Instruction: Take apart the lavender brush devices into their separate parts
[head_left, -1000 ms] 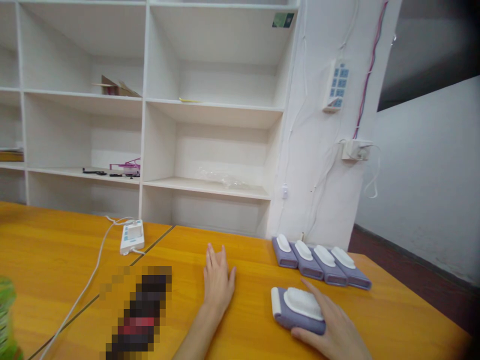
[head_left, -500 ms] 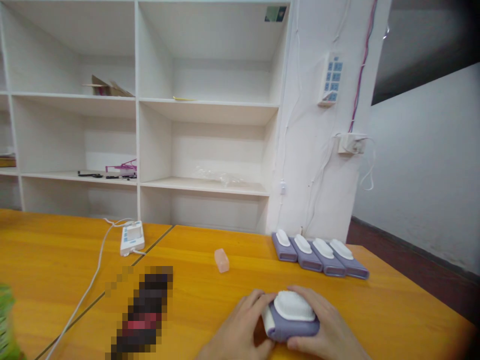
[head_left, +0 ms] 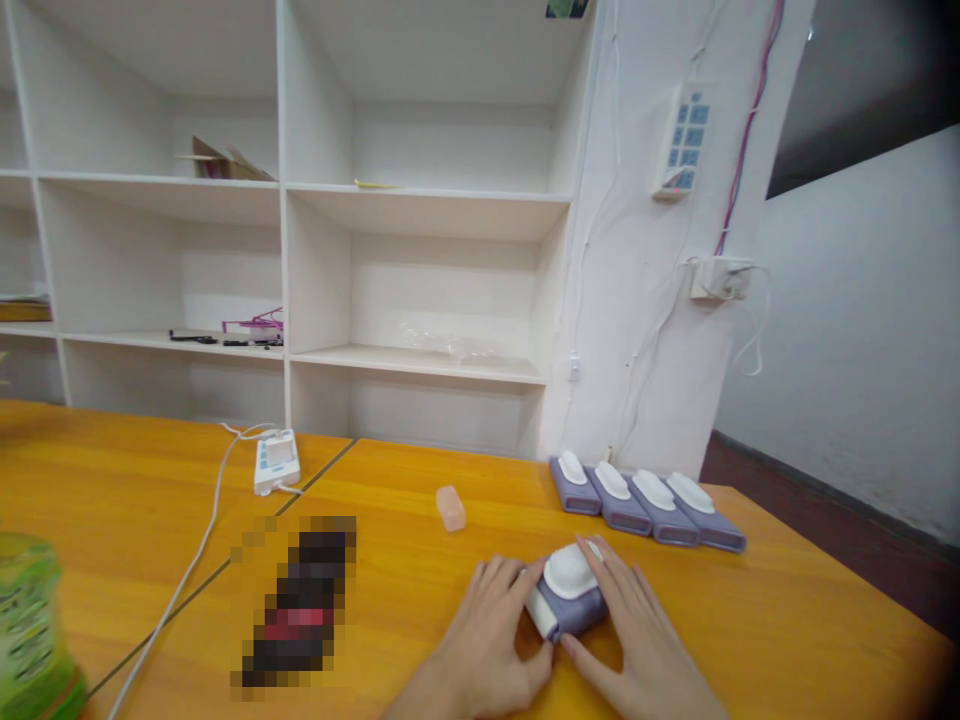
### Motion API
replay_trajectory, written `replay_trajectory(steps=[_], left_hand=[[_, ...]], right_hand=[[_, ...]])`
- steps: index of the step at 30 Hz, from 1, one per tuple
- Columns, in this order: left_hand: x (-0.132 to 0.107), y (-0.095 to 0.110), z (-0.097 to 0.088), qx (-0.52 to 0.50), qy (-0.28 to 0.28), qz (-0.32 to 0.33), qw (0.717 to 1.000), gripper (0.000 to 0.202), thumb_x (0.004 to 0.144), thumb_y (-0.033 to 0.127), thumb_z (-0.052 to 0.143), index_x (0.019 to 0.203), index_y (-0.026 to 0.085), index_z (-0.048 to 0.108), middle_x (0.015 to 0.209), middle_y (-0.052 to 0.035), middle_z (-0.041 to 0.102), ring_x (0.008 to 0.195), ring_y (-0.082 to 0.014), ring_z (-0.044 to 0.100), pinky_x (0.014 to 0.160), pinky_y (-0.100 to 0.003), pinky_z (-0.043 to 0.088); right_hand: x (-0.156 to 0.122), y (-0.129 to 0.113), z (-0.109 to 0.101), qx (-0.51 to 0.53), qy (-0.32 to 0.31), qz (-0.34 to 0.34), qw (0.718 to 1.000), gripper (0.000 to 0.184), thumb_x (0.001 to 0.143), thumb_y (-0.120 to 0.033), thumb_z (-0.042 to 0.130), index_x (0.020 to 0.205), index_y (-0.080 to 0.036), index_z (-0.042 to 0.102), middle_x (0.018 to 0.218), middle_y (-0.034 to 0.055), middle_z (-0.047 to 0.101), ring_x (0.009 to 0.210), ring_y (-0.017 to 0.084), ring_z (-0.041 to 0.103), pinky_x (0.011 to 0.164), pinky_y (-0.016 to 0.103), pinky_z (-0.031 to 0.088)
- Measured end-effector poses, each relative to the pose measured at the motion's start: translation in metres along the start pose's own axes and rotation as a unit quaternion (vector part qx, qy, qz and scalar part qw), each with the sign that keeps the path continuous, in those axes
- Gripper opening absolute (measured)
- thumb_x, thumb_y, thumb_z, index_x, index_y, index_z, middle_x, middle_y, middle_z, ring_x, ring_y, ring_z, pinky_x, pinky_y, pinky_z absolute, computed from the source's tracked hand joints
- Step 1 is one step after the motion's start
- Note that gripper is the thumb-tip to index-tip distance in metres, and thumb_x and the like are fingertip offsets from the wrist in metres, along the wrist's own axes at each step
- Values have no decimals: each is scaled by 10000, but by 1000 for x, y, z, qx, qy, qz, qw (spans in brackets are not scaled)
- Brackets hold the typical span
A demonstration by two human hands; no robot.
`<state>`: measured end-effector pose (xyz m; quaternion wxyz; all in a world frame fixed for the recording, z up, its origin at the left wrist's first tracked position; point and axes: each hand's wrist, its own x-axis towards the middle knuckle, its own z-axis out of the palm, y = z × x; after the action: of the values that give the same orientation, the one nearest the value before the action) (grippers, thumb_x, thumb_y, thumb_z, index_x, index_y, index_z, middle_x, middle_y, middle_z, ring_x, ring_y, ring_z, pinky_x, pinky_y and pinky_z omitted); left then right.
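Observation:
Between both hands is a small purple box with a white oval top (head_left: 576, 570), resting on or just over the table; a whitish end panel faces left and toward me. My left hand (head_left: 499, 625) grips it from the left, fingers at the far left edge and thumb by the near corner. Over on the right, my right hand (head_left: 634, 620) has its fingers along the white top and right side, its thumb at the near lower corner. Several like purple boxes with white tops (head_left: 651, 505) stand side by side at the back right. A pale pink block (head_left: 451, 508) lies beyond my hands.
On the orange wooden table (head_left: 397, 580) lie a white power strip (head_left: 277, 460) with its cable and a pixelated dark object (head_left: 300, 605). A green-labelled container (head_left: 34, 630) stands at the left edge. White shelves (head_left: 420, 370) rise behind.
The box has turned and shifted slightly up in view, its whitish end showing more. My right fingers have moved onto its top, and both thumbs have come to the near corner. The view shifted slightly.

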<state>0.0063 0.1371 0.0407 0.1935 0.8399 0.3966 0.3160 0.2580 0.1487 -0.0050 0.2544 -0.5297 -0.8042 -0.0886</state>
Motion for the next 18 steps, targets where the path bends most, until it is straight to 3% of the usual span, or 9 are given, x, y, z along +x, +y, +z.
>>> replay_trajectory(steps=[4,7,12,18], left_hand=[[1,0,0,9,-6,-3,1000,788,791,302,698,1545,282,470,1358,-89,608,1232,-314,528,1128,-424,391],[1,1,1,13,-8,-4,1000,773,804,314,691,1543,279,470,1357,-86,607,1228,-310,528,1133,-422,380],[1,2,4,21,-1,-13,1000,719,837,369,679,1522,279,478,1353,-89,601,1229,-327,515,1150,-458,339],[3,4,7,25,2,-13,1000,669,856,372,667,1491,268,486,1338,-90,595,1213,-318,512,1145,-451,316]], right_hand=[[1,-12,3,-16,12,26,999,984,918,-614,596,1654,-307,19,1688,147,353,1557,392,318,1226,677,294],[1,-21,10,-18,35,53,998,1024,896,-505,628,1639,-302,-47,1680,176,333,1547,406,330,1198,682,335],[2,-31,18,-6,45,68,997,1024,849,-331,632,1622,-336,-40,1677,167,292,1562,415,281,1205,695,305],[3,-31,17,9,35,72,997,982,867,-347,621,1620,-342,-10,1678,160,265,1565,414,265,1208,692,290]])
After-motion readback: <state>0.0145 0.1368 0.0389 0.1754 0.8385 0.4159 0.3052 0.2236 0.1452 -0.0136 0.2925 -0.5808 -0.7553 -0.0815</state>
